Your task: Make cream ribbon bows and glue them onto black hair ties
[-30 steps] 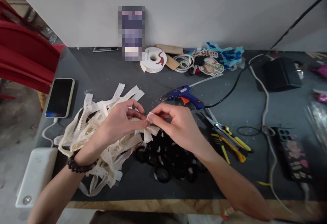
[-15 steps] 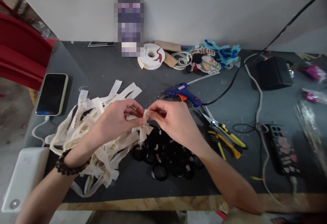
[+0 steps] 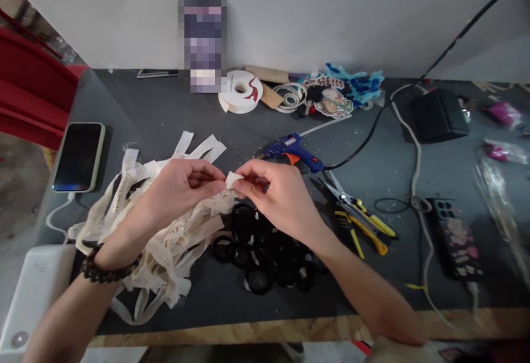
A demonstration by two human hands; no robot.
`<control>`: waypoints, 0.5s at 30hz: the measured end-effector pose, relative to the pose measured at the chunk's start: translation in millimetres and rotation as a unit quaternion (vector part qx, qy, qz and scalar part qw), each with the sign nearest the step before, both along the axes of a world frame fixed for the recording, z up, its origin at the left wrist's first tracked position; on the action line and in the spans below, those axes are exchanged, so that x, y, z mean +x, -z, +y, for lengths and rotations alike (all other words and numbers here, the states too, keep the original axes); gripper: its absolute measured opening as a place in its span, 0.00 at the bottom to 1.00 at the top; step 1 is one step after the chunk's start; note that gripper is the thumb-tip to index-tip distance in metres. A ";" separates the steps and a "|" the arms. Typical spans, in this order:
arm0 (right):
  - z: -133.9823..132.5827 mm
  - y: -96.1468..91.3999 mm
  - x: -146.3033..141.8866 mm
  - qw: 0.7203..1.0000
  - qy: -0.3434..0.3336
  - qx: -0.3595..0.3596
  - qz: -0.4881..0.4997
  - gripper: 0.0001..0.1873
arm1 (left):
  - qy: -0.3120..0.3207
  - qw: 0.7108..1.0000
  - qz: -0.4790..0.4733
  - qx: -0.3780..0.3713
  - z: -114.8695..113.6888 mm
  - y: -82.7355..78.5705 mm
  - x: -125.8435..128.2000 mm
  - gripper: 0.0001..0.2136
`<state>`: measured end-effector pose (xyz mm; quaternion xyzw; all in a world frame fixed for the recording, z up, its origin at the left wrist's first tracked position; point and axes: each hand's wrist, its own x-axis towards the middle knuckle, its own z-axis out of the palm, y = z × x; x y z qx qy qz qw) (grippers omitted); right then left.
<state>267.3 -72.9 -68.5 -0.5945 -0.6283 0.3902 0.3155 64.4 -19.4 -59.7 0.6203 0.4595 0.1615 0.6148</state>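
My left hand (image 3: 176, 192) and my right hand (image 3: 275, 197) meet over the middle of the dark table (image 3: 165, 115), both pinching a short cream ribbon piece (image 3: 231, 180) folded between the fingertips. A heap of cream ribbon strips (image 3: 141, 225) lies under my left wrist, which wears a dark bead bracelet. Below my right hand sits a pile of black hair ties (image 3: 265, 247). A blue glue gun (image 3: 292, 150) lies just beyond my right hand.
Scissors and yellow pliers (image 3: 360, 219) lie right of my right arm. A phone (image 3: 78, 156) and a white power bank (image 3: 28, 286) are at the left edge. A ribbon spool (image 3: 240, 91), stickers, a black box (image 3: 439, 115), cables and a second phone (image 3: 455, 239) fill the back and right.
Both hands kept pinching the ribbon piece and worked it slightly upward; the loose end hanging below the fingers is now gathered in. The view shifted a little.
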 end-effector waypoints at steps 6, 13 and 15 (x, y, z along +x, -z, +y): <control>0.0 1.4 -1.0 0.999 -0.002 -0.005 -0.040 0.04 | 0.020 0.997 0.050 0.050 -2.2 0.0 4.6 0.08; -0.7 1.0 -1.8 0.998 -0.027 -0.003 -0.051 0.04 | 0.040 0.999 0.022 0.016 -0.6 0.4 -0.4 0.08; -0.2 0.7 -0.3 0.999 -0.052 -0.015 -0.004 0.06 | 0.043 0.999 -0.014 -0.030 1.3 2.6 -2.5 0.07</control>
